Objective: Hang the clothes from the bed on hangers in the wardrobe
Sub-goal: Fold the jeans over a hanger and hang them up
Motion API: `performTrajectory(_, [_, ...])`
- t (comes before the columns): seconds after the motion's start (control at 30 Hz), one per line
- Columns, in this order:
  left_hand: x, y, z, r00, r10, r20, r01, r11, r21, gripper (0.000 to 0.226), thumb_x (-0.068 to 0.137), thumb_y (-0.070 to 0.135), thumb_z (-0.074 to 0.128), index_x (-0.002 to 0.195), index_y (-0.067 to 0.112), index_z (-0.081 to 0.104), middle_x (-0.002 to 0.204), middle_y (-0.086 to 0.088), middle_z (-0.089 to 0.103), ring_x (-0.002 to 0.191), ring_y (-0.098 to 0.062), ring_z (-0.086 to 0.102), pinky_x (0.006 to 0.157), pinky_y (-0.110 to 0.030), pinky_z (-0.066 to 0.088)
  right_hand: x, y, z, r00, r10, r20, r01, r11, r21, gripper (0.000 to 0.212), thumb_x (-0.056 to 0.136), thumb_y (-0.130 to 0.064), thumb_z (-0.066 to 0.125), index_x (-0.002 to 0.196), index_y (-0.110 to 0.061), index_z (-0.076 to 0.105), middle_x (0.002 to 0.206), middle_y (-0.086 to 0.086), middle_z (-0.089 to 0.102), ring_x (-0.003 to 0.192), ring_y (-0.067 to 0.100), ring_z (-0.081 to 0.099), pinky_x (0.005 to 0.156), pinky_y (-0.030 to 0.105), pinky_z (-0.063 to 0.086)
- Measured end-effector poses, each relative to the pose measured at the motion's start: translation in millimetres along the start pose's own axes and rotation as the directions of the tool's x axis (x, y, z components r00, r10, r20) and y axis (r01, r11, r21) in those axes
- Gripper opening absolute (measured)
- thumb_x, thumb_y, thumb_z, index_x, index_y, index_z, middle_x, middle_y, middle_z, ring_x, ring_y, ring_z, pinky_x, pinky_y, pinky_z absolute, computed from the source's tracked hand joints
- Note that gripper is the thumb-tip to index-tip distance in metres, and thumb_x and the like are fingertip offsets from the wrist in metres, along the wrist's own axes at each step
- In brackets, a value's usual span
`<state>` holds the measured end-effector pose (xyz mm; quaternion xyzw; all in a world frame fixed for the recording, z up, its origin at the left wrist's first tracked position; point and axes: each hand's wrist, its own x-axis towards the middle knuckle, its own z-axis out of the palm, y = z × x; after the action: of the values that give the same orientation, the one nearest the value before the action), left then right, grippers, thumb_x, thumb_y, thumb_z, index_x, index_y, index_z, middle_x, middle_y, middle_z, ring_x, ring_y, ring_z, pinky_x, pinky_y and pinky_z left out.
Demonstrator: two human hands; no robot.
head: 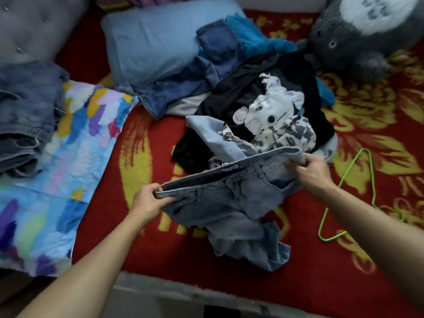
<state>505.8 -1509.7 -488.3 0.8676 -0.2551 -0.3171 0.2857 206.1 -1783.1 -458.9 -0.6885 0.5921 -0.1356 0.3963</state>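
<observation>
A pair of faded light-blue jeans point(231, 203) lies crumpled on the red and yellow bed cover point(142, 143). My left hand point(146, 200) grips the left end of the waistband, and my right hand point(311, 172) grips its right end, stretching it between them. Behind the jeans sits a pile of clothes: a black T-shirt with a white print point(266, 104), a black-and-white patterned piece point(289, 136) and dark blue denim point(195, 81). A thin green hanger point(364, 173) lies on the cover to the right of my right arm.
A blue pillow point(151, 40) lies at the back. Folded grey-blue jeans point(25, 115) rest on a colourful painted sheet point(59, 171) at left. A grey plush toy point(367, 31) fills the back right corner. The bed's front edge point(183, 292) runs below my arms.
</observation>
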Motion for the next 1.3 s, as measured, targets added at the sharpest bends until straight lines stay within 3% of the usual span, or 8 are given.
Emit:
performTrajectory(0.13, [-66.6,27.5,-29.2,0.992,0.094,-0.079,-0.091,0.995,0.038,0.042,0.066,0.025,0.086,0.055,0.016,0.046,0.052,0.000,0.048,0.055,-0.019,0.044,0.051,-0.032,0.030,-51.6,-0.3,-43.2,0.996,-0.092,0.003,0.092,0.995,0.035,0.014,0.074,-0.023,0.068,0.084,-0.032,0.073,0.082,-0.002,0.074,0.085,0.025,0.070,0.076,0.050,0.057])
performTrajectory(0.2, [-105.3,38.3,-45.4,0.979,0.149,-0.137,-0.144,0.989,0.045,0.038,0.066,0.019,0.084,0.055,0.016,0.048,0.053,-0.004,0.051,0.059,-0.024,0.049,0.051,-0.032,0.032,-85.3,-6.7,-67.7,0.988,-0.152,-0.025,0.153,0.986,0.063,0.020,0.070,-0.033,0.070,0.088,-0.025,0.074,0.083,0.001,0.075,0.086,0.026,0.070,0.076,0.051,0.056])
performTrajectory(0.33, [-193.6,62.6,-87.0,0.941,0.241,-0.239,-0.240,0.970,0.037,0.035,0.068,0.011,0.081,0.056,0.015,0.048,0.055,-0.006,0.050,0.059,-0.021,0.046,0.052,-0.031,0.032,-165.7,-39.7,-124.1,0.964,-0.256,-0.066,0.262,0.957,0.120,0.009,0.078,-0.018,0.076,0.085,-0.013,0.073,0.087,0.007,0.074,0.085,0.025,0.069,0.078,0.049,0.056])
performTrajectory(0.57, [-330.9,113.8,-190.1,0.848,0.375,-0.375,-0.425,0.903,-0.058,0.044,0.072,0.003,0.080,0.056,0.013,0.039,0.050,-0.004,0.034,0.041,-0.003,0.030,0.040,-0.019,0.022,-288.2,-130.0,-206.8,0.885,-0.423,-0.193,0.454,0.877,0.161,0.018,0.066,-0.040,0.066,0.077,-0.027,0.070,0.081,-0.001,0.073,0.080,0.023,0.069,0.075,0.050,0.056])
performTrajectory(0.77, [-414.7,135.1,-282.3,0.788,0.443,-0.427,-0.539,0.832,-0.132,0.041,0.072,0.002,0.079,0.060,0.016,0.042,0.042,0.006,0.043,0.034,-0.002,0.033,0.037,-0.018,0.028,-391.4,-204.6,-252.3,0.778,-0.510,-0.367,0.588,0.797,0.137,0.013,0.068,-0.033,0.058,0.072,-0.022,0.064,0.076,-0.003,0.067,0.073,0.014,0.058,0.073,0.047,0.055])
performTrajectory(0.9, [-471.9,130.3,-341.3,0.736,0.525,-0.427,-0.638,0.749,-0.180,0.037,0.070,0.003,0.080,0.059,0.019,0.049,0.053,-0.001,0.049,0.055,-0.013,0.047,0.055,-0.028,0.041,-463.0,-235.9,-272.0,0.720,-0.521,-0.458,0.628,0.770,0.111,0.015,0.069,-0.037,0.060,0.078,-0.027,0.065,0.081,-0.004,0.070,0.075,0.013,0.059,0.074,0.048,0.056])
performTrajectory(1.07, [-542.7,138.6,-390.0,0.683,0.596,-0.422,-0.719,0.650,-0.245,0.031,0.075,-0.002,0.074,0.068,0.013,0.048,0.046,0.012,0.059,0.044,0.001,0.054,0.046,-0.016,0.049,-550.4,-258.8,-287.4,0.648,-0.518,-0.558,0.662,0.745,0.077,0.015,0.080,-0.030,0.063,0.093,-0.024,0.069,0.087,-0.003,0.068,0.081,0.015,0.062,0.075,0.038,0.052])
performTrajectory(1.3, [-580.6,152.6,-416.5,0.662,0.627,-0.410,-0.749,0.575,-0.330,0.029,0.077,0.001,0.074,0.070,0.016,0.050,0.082,-0.014,0.060,0.081,-0.029,0.060,0.078,-0.042,0.054,-604.0,-258.1,-310.2,0.602,-0.530,-0.598,0.663,0.749,0.004,0.009,0.082,-0.025,0.064,0.091,-0.023,0.067,0.081,-0.004,0.065,0.077,0.013,0.057,0.069,0.031,0.045])
